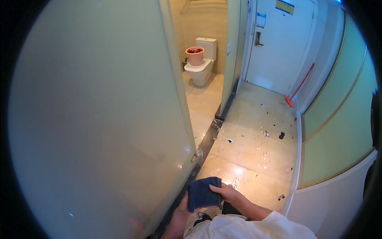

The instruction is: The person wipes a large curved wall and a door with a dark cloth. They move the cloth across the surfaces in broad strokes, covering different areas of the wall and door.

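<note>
Both of my hands hold a folded dark blue cloth (203,193) in front of my body. My left hand (183,206) supports it from its left side and below, the fingers largely hidden under the cloth. On the other side, my right hand (228,192) grips the right edge with the thumb lying on top. A small loop hangs at the cloth's lower right corner. To the left stands a large frosted glass panel (104,119), close to my left hand.
Beyond a dark stone threshold (207,143) is a white toilet (203,74) with a pink bucket (195,58) of red items on its lid. Litter (281,135) is scattered over the tiled floor. A red broom (301,85) leans near the white door (279,47).
</note>
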The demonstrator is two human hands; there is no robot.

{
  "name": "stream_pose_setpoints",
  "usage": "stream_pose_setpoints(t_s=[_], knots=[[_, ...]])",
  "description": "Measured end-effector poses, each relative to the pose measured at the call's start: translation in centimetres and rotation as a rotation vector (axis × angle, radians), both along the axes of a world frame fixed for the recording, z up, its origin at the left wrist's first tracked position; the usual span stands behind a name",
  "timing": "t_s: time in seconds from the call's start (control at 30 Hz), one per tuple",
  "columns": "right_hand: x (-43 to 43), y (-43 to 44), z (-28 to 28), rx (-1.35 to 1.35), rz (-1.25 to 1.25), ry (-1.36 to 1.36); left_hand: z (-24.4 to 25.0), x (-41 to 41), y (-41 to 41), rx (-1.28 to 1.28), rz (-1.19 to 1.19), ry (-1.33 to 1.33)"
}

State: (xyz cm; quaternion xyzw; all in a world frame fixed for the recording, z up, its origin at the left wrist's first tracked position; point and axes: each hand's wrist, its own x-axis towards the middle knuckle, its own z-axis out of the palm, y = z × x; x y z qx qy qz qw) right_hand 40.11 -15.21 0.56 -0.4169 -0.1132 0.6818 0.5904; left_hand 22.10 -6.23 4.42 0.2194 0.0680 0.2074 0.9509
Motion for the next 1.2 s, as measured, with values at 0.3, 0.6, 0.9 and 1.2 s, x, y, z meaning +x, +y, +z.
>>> stream_pose_setpoints(t_s=[0.3, 0.6, 0.9, 1.2], knots=[[12.1, 1.3, -0.3, -0.015, -0.301, -0.002, -4.2, 11.0, 5.1, 0.39, -0.06, 0.567], [30.4, 2.0, 0.8, 0.384, -0.363, 0.27, -4.0, 31.2, 8.2, 0.271, 0.054, 0.429], [38.0, 7.4, -5.2, 0.402, -0.296, -1.383, 1.7, 43.0, 7.5, 0.249, -0.197, 0.318], [44.9, 10.8, 0.2, 0.356, -0.419, 0.298, -0.2, 51.8, 15.6, 0.908, 0.151, 0.479]])
